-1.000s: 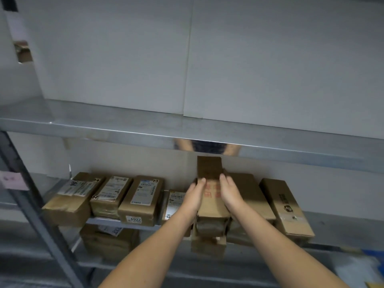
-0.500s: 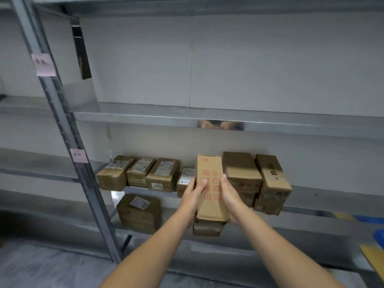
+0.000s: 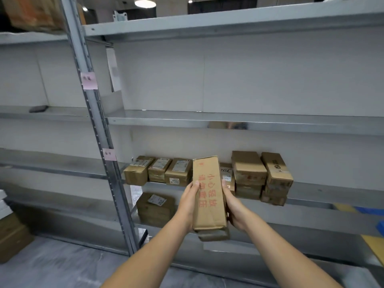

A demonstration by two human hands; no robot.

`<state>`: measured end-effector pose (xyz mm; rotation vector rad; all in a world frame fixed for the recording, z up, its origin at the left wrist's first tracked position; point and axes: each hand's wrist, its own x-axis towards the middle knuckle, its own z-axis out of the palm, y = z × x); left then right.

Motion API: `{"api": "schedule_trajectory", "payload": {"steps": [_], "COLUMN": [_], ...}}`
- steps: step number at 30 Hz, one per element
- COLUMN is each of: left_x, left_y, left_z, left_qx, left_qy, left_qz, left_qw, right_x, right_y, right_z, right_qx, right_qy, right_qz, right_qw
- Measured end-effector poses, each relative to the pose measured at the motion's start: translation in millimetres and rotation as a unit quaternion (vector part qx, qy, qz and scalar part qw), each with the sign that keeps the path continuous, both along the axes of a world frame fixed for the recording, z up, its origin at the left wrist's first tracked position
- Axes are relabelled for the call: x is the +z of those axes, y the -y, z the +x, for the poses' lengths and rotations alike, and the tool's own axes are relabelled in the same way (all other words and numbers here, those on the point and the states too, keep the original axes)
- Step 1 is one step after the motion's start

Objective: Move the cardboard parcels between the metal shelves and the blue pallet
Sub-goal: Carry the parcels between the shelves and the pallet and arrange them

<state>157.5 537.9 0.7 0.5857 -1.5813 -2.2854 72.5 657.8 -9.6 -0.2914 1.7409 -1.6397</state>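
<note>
My left hand (image 3: pixel 188 201) and right hand (image 3: pixel 234 206) clasp the long parcel (image 3: pixel 207 192) by its sides, fingers (image 3: pixel 195 185) curled, before the metal shelf (image 3: pixel 307 199); I should carry it level, clear of the stacked parcels (image 3: pixel 248 169).

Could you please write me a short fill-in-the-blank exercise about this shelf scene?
The left hand and the right hand hold a long parcel printed with ____ lettering.
The white label on one shelved parcel reads ____.
The two notes on the shelf upright are ____.
Missing words: red; 6922; pink.
</note>
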Motion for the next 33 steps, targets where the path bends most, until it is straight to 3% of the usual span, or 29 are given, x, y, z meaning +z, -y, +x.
{"api": "schedule_trajectory", "payload": {"steps": [6, 11, 14, 24, 33], "left_x": [-16.9, -34.7, -36.3, -22.7, -16.2], "left_y": [44.3, 73.2, 78.3, 88.5, 95.7], "left_z": [39.4, 62.1, 66.2, 74.5, 92.8], "left_qx": [-0.024, 0.093, 0.104, 0.063, 0.071], "left_qy": [-0.014, -0.006, -0.015, -0.041, -0.033], "left_qz": [-0.052, -0.111, -0.144, -0.127, -0.065], "left_qw": [0.998, 0.989, 0.984, 0.989, 0.995], "right_x": [-2.2, -12.6, -17.9, -1.7, 2.4], "right_y": [18.0, 39.9, 51.2, 76.2, 76.2], "right_z": [28.0, 56.4, 67.4, 81.4, 79.2], "right_qx": [-0.070, -0.111, -0.129, -0.168, -0.140], "right_qy": [-0.040, -0.079, -0.093, -0.175, -0.056], "right_qz": [0.058, 0.032, 0.033, 0.047, -0.009], "right_qw": [0.995, 0.990, 0.987, 0.969, 0.989]}}
